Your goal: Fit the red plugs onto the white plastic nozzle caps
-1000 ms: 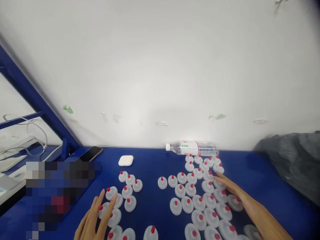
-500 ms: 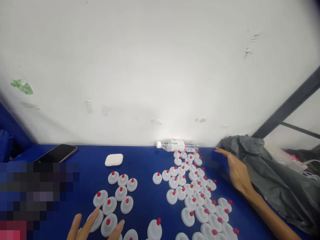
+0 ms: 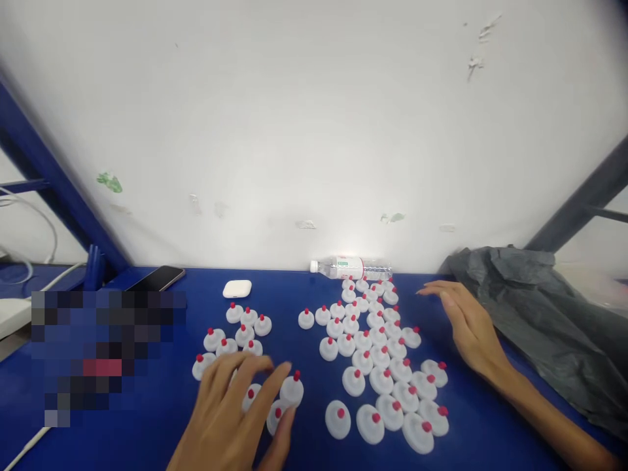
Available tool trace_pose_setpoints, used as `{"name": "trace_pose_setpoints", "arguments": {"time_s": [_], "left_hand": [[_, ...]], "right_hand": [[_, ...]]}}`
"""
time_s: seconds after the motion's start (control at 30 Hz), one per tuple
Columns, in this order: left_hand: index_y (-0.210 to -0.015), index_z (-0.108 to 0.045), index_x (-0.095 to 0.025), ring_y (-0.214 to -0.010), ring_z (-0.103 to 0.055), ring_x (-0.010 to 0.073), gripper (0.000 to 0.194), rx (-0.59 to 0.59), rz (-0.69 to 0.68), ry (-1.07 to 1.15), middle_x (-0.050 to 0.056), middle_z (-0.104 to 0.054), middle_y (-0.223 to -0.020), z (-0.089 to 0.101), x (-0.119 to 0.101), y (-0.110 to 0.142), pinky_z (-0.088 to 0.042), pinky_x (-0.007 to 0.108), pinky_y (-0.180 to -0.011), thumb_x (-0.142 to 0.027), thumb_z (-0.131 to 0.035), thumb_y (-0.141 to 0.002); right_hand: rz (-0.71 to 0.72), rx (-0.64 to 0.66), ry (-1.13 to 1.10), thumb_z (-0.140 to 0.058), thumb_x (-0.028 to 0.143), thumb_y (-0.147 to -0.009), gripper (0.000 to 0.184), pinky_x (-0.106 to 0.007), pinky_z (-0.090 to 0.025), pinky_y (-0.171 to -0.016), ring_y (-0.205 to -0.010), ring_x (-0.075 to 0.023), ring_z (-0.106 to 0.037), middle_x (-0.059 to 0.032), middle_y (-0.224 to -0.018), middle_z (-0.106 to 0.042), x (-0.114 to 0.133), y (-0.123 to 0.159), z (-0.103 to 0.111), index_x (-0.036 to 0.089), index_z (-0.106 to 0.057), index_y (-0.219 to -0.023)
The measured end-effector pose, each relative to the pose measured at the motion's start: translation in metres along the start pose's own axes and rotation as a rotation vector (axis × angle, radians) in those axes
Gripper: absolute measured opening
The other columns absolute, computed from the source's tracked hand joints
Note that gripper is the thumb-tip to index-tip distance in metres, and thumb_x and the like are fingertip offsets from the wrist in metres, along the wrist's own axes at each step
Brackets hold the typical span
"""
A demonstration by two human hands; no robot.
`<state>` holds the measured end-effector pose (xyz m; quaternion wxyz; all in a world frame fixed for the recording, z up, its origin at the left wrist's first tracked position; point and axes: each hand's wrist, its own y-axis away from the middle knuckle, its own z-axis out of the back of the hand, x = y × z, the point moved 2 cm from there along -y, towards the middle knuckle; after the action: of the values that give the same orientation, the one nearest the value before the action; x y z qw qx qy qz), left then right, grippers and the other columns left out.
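Note:
Many round white dome-shaped caps with red tips (image 3: pixel 338 419) stand on the blue tabletop, in a smaller left group and a larger right one. My left hand (image 3: pixel 230 405) reaches over the left group, thumb and fingers apart and curved. Beside its thumb and index fingertips is one white cap (image 3: pixel 291 391); contact cannot be made out. The hand partly hides a few other caps. To the right of the larger group, my right hand (image 3: pixel 471 330) hovers at the table with its fingers stretched out and nothing in them.
A clear plastic bottle (image 3: pixel 350 267) lies along the wall. At the back left are a white earphone case (image 3: pixel 237 288) and a black phone (image 3: pixel 159 279). A dark grey plastic bag (image 3: pixel 544 327) covers the right side. Blue frame posts (image 3: pixel 63 157) rise at the left; a blurred patch hides part of the table.
My left hand has moved right and further over the left group, toward the single cap. My right hand has left the caps and moved right. The camera view has shifted.

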<state>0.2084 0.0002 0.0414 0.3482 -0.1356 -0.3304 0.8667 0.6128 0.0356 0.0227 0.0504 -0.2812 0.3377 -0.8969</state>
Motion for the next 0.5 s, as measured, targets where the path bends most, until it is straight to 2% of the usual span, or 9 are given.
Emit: {"name": "trace_pose_setpoints", "arguments": {"time_s": [0.1,0.17,0.23,0.3,0.37,0.47,0.5], "left_hand": [[-0.1,-0.074,-0.021,-0.093,-0.061,0.029,0.02,0.189,0.062,0.0,0.008,-0.069,-0.09,-0.01,-0.011,-0.029,-0.048,0.051,-0.089,-0.032,-0.059,-0.092],[-0.086,-0.074,-0.019,-0.091,-0.061,0.0309,0.023,0.351,0.074,-0.039,0.008,-0.069,-0.082,-0.018,-0.013,-0.038,-0.045,0.055,-0.089,-0.032,-0.057,-0.094],[-0.076,-0.071,-0.018,-0.082,-0.062,0.028,0.028,0.486,0.069,-0.051,0.007,-0.069,-0.074,-0.024,-0.013,-0.043,-0.045,0.053,-0.085,-0.025,-0.052,-0.096],[-0.07,-0.069,-0.018,-0.076,-0.061,0.0253,0.03,0.564,0.078,-0.012,0.006,-0.069,-0.07,-0.025,-0.009,-0.048,-0.045,0.048,-0.081,-0.021,-0.052,-0.095],[-0.071,-0.069,-0.019,-0.075,-0.061,0.0246,0.028,0.535,0.127,0.058,0.004,-0.069,-0.07,-0.023,-0.002,-0.057,-0.044,0.043,-0.077,-0.022,-0.054,-0.094],[-0.083,-0.074,-0.022,-0.08,-0.063,0.0234,0.023,0.387,0.198,0.253,0.002,-0.073,-0.079,-0.022,0.008,-0.075,-0.045,0.037,-0.074,-0.03,-0.057,-0.095],[-0.088,-0.075,-0.024,-0.081,-0.064,0.0218,0.02,0.342,0.201,0.336,0.001,-0.074,-0.082,-0.023,0.009,-0.081,-0.045,0.035,-0.074,-0.031,-0.058,-0.095]], "right_hand": [[0.052,-0.005,-0.008,-0.034,0.04,-0.105,0.038,-0.042,-0.044,-0.1,-0.114,-0.0255,-0.06,-0.0064,-0.12,-0.063,0.014,0.004,0.004,0.027,-0.07,-0.107],[0.079,-0.005,-0.013,-0.034,0.039,-0.105,0.037,-0.041,-0.045,-0.098,-0.113,-0.0254,-0.06,-0.0069,-0.119,-0.062,0.021,0.007,0.004,0.027,-0.07,-0.107],[0.114,-0.008,-0.019,-0.034,0.037,-0.105,0.037,-0.041,-0.046,-0.098,-0.113,-0.0255,-0.059,-0.0077,-0.119,-0.062,0.029,0.01,0.004,0.027,-0.07,-0.109],[0.159,-0.018,-0.01,-0.034,0.034,-0.105,0.036,-0.042,-0.045,-0.098,-0.114,-0.0257,-0.059,-0.0083,-0.118,-0.062,0.042,0.012,0.006,0.026,-0.069,-0.11],[0.202,-0.042,0.006,-0.036,0.033,-0.105,0.034,-0.044,-0.046,-0.096,-0.11,-0.026,-0.06,-0.0085,-0.114,-0.064,0.062,0.011,0.009,0.025,-0.069,-0.109],[0.224,-0.084,-0.031,-0.042,0.033,-0.104,0.027,-0.043,-0.048,-0.091,-0.101,-0.0251,-0.064,-0.0071,-0.103,-0.071,0.106,0.004,0.007,0.024,-0.067,-0.107],[0.233,-0.043,-0.033,-0.044,0.034,-0.104,0.025,-0.044,-0.048,-0.094,-0.102,-0.0249,-0.064,-0.0067,-0.105,-0.072,0.122,0.001,0.002,0.025,-0.067,-0.11]]}}
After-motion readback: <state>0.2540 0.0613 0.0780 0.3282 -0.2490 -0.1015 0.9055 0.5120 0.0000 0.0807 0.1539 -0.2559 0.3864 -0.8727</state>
